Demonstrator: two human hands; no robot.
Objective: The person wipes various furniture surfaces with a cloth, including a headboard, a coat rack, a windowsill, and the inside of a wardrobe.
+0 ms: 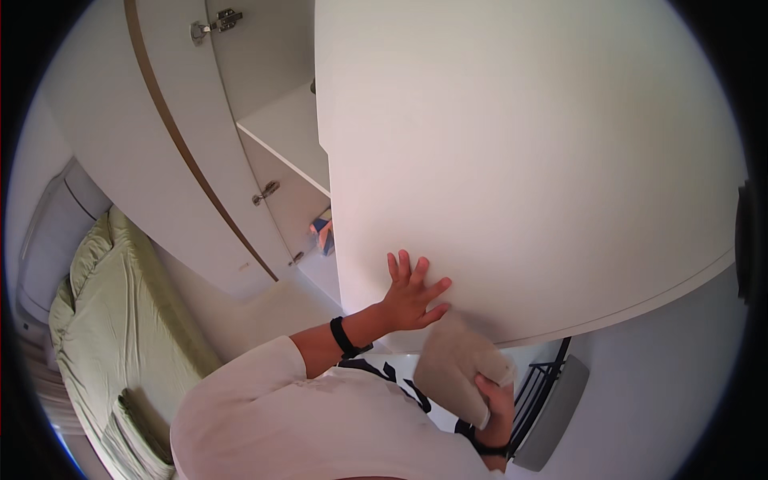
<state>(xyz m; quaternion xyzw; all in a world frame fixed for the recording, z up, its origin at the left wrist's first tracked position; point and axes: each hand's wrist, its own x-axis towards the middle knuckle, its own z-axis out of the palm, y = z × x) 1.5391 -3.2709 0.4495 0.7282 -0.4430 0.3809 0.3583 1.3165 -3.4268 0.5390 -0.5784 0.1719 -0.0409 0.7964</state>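
Note:
My left hand rests with fingers spread against a large white cabinet door, low on its face. Below and to the right of it, my right hand grips a folded beige cloth. The upper edge of the cloth reaches the door's lower part, near my left fingers; whether it presses on the surface I cannot tell. Both wrists wear black bands. Left of the door the cabinet stands open, showing a shelf and metal hinges.
A small blue and orange item lies inside the cabinet's lower part. At the far left is a bed with green bedding and a grey headboard. A dark-framed grey piece of furniture stands at the lower right, beyond my right hand.

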